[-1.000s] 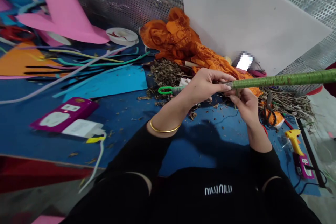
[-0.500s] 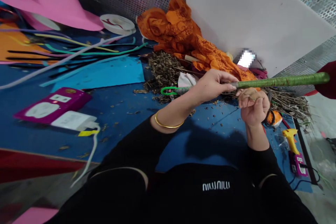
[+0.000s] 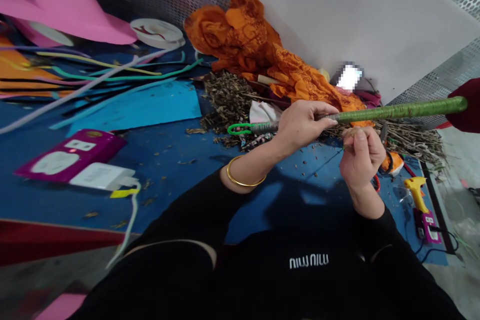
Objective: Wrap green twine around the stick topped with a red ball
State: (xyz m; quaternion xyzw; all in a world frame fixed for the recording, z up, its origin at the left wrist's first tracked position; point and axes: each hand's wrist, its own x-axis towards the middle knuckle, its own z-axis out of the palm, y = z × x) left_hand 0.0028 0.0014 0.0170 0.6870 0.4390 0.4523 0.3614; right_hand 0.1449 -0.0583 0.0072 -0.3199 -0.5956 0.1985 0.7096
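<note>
A long rod (image 3: 408,110) wrapped in green runs across the view, with a grey wrapped section and a bright green loop (image 3: 240,129) at its left end. My left hand (image 3: 305,122) grips the rod where green meets grey, thumb and fingers pinched round it. Just below the rod, my right hand (image 3: 362,152) is closed, fingers curled against the thumb; what it holds, if anything, is too small to name. The rod's right end meets a dark red thing (image 3: 467,105) at the frame's edge.
Behind lie dried plant bits (image 3: 227,100), orange cloth (image 3: 251,30) and twigs (image 3: 420,140). Left are a blue sheet (image 3: 150,105), coloured strips and a purple power strip (image 3: 93,140). A yellow glue gun (image 3: 416,192) and scissors (image 3: 386,162) lie right.
My right hand has closed more tightly and turned, its fingers now curled in. My left hand keeps its grip on the rod. The view has shifted slightly.
</note>
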